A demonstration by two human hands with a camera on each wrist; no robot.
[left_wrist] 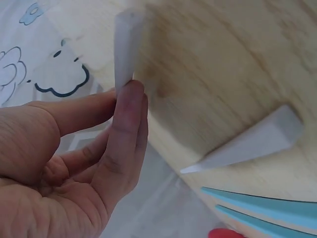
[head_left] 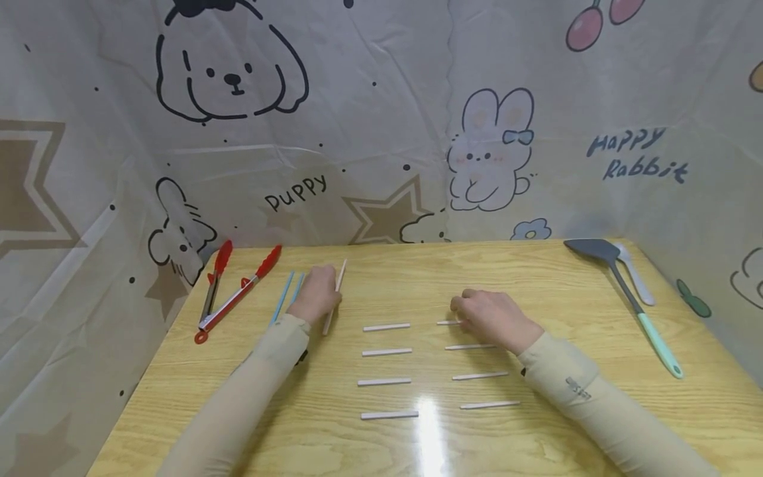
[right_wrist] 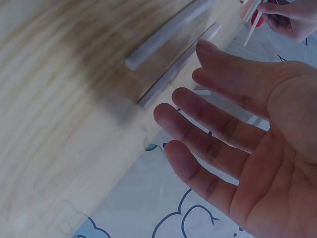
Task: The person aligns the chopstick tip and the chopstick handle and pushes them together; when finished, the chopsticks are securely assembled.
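My left hand (head_left: 316,293) pinches a pale chopstick (left_wrist: 127,47) between thumb and fingertips. A second pale chopstick (left_wrist: 252,141) lies on the wooden table beside it, and two blue chopsticks (head_left: 283,295) are just to the left. Palm and loosely bent fingers of my right hand (right_wrist: 237,139) show with nothing held. That hand hovers by the farthest pale chopstick (head_left: 448,322) of the right column, partly covering it. Closer to me in that column is another pale chopstick (head_left: 479,376). A left column also has several, including one nearest me (head_left: 389,415).
Red-tipped tongs (head_left: 229,305) lie spread at the table's far left. On the right are a dark spatula (head_left: 626,285) with a mint handle and a pale utensil (head_left: 636,278) partly behind it. A printed cloth (head_left: 381,119) hangs along the back edge.
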